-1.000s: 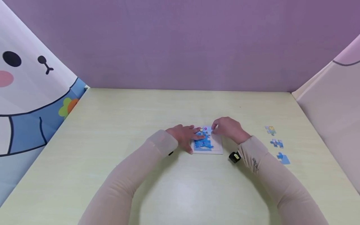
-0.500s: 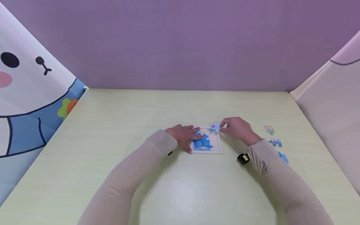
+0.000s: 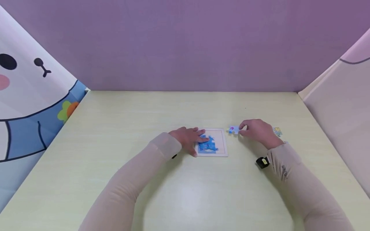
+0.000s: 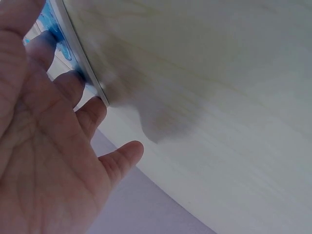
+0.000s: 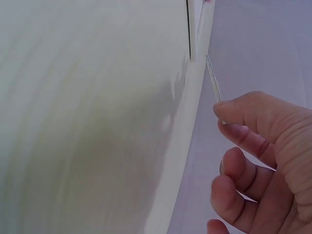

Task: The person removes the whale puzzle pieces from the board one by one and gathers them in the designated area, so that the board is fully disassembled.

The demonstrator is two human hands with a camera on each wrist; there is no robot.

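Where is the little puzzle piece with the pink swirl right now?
In the head view the puzzle piece is pinched in the right hand, just right of the puzzle board that the left hand rests on.

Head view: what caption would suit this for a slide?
Left hand rests on puzzle board; right hand pinches a puzzle piece beside it.

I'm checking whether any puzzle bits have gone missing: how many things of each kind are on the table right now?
Puzzle tray, under the left hand: 1
Puzzle piece held by the right hand: 1
Loose puzzle piece lying past that hand: 1 in view
Total: 3, not counting any pieces the right arm hides.
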